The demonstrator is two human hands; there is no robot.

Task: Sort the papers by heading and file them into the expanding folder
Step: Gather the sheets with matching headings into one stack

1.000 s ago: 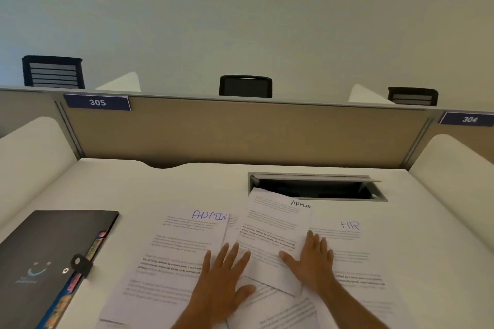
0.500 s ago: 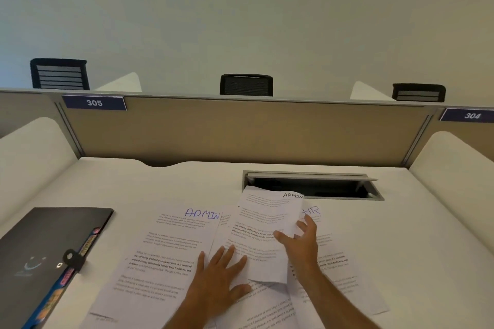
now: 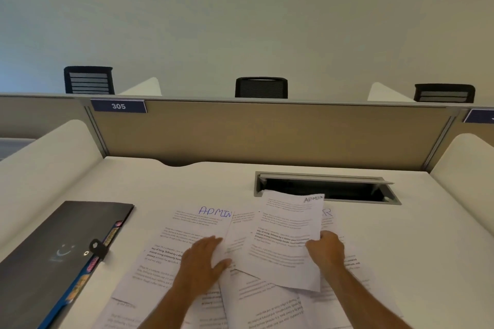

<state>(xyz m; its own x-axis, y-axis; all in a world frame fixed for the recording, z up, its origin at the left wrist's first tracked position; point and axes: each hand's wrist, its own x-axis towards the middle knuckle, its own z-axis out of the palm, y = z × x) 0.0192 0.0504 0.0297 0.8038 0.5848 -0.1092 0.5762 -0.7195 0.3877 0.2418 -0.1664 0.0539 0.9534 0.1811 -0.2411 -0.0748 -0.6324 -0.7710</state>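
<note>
Head view looks down on a white desk (image 3: 187, 181) closed off at the back by a tan partition (image 3: 267, 136) with a blue plate reading 305 (image 3: 118, 106). Three dark chair backs (image 3: 261, 87) show above the partition, against a pale wall. A cable slot (image 3: 326, 188) with a raised grey flap is cut into the desk on the far right.

At the left edge lies the folder (image 3: 53, 243) — black, flat, closed with a strap and snap, with coloured tabs showing along its right side.

Printed papers are spread over the desk's near middle, overlapping. The left sheet (image 3: 171, 232) lies flat, headed ADMIN in blue ink. A right sheet (image 3: 344, 256) lies mostly covered, with only the letter R of its heading showing. More pages lie near the bottom edge, some turned upside down.

One sheet (image 3: 286, 237) is lifted off the pile, its top corner curling over the slot's near edge; its heading is blurred but seems to read ADMIN.

The right hand (image 3: 327, 248) pinches this sheet's right edge, fingers curled round it. The left hand (image 3: 204, 256) grips the left edge of a page in the middle of the pile — thumb on top, fingers tucked under the paper.
</note>
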